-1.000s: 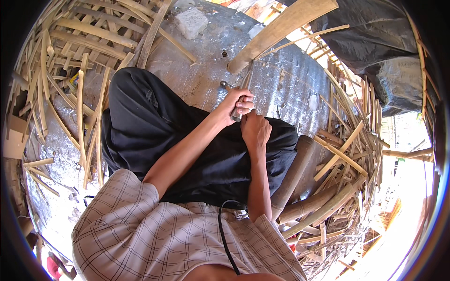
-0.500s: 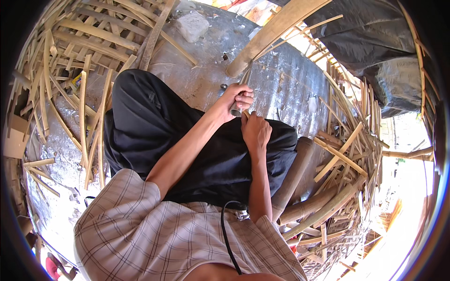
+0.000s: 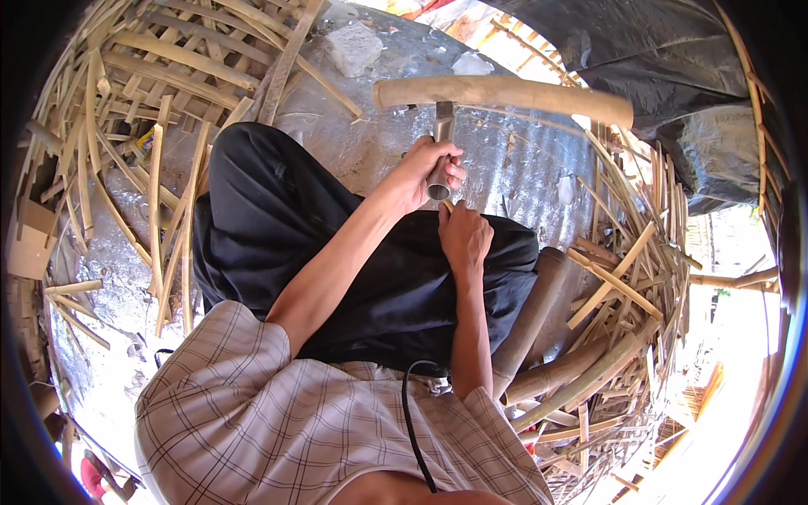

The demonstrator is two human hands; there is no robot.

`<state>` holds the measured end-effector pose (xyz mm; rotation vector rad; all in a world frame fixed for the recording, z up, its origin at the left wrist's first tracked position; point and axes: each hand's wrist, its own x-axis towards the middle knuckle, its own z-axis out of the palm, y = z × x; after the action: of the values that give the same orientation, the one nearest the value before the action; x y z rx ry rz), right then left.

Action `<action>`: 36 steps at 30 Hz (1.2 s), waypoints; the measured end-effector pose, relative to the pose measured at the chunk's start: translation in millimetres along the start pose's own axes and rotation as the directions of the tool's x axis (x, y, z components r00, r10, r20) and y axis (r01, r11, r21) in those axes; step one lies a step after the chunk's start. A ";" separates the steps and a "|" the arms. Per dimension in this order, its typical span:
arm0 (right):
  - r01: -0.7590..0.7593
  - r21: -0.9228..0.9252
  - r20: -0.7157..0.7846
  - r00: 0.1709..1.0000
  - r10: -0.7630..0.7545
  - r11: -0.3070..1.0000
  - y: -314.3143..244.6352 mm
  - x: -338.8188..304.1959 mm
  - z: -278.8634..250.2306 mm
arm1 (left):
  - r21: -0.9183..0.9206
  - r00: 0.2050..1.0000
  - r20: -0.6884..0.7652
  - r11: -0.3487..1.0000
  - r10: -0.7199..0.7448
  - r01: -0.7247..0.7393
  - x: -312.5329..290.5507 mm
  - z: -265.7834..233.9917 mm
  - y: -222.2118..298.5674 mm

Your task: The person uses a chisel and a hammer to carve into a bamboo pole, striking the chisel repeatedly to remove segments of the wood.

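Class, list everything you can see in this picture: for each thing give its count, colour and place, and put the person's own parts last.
Bamboo pole: one, tan, lying crosswise above the hands, with the blade set into it.
Blade: one, grey metal, gripped in the left hand.
Bamboo strips: many, pale yellow, heaped at left, top and right.
Thick poles: several, brown, by the right leg.
Tarp: one, black, upper right.
Ground sheet: one, silvery grey, under the legs.
Stone chunk: one, pale grey, top centre.
Cable: one, black, at the waist.
Trousers: black, centre.
Shirt: checked, pale, bottom.
Left hand: closed on the blade.
Right hand: just below the blade's handle end.
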<state>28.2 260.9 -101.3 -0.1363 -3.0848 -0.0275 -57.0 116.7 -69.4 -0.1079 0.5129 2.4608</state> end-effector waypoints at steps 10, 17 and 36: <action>0.009 -0.026 0.001 1.000 -0.009 1.000 -1.5 0.1 -2.2 | 0.181 0.969 -0.239 0.983 0.066 -0.023 -5.9 12.0 -11.3; 0.018 -0.023 0.010 1.000 -0.017 1.000 -0.4 0.5 -1.5 | 0.146 0.956 -0.288 0.989 0.063 -0.021 -9.4 15.5 -16.4; 0.029 0.002 0.020 0.999 -0.029 1.000 1.7 -1.5 -5.6 | -0.514 0.998 0.069 0.857 -0.001 0.036 16.4 -20.4 21.0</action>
<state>30.1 262.4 -95.8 -0.0920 -3.1066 -0.0255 -83.5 102.5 -84.3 -0.2448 -0.1919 2.5112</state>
